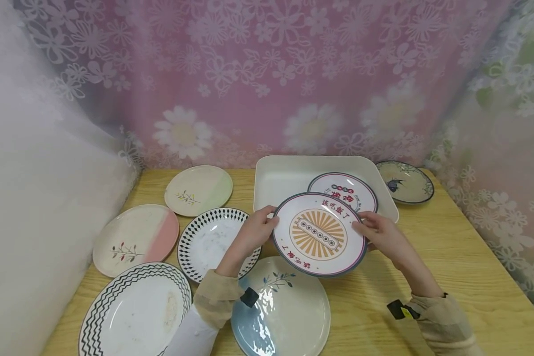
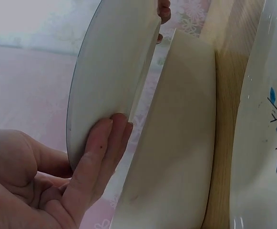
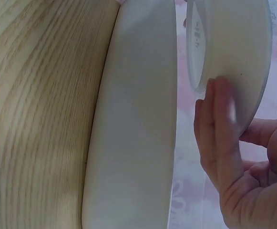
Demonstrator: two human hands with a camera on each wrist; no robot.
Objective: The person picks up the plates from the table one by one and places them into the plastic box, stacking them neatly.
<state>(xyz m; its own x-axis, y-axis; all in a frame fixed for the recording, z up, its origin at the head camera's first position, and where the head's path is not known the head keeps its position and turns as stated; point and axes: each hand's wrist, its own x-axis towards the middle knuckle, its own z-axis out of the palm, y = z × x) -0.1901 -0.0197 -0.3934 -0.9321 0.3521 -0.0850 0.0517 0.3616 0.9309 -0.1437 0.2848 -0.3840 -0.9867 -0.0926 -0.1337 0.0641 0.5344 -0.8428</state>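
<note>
Both hands hold up a white plate (image 1: 319, 234) with a dark rim, red lettering and an orange sunburst in its middle. My left hand (image 1: 254, 231) pinches its left edge, thumb on top and fingers beneath, as the left wrist view of the hand (image 2: 76, 176) shows. On the opposite edge, my right hand (image 1: 384, 237) grips the same way, its fingers (image 3: 219, 124) spread under the plate. Behind the held plate stands a white rectangular tray (image 1: 278, 170). A similar lettered plate (image 1: 344, 190) lies in that tray, partly covered from view by the held one.
Left of the tray lie a green-edged plate (image 1: 204, 190), a pink-edged plate (image 1: 135, 240), a diamond-rimmed plate (image 1: 209, 242) and a zigzag-rimmed plate (image 1: 138, 311). A blue-and-cream plate (image 1: 293, 316) is near the front. Beside the tray's right wall sits a beige plate (image 1: 409, 183).
</note>
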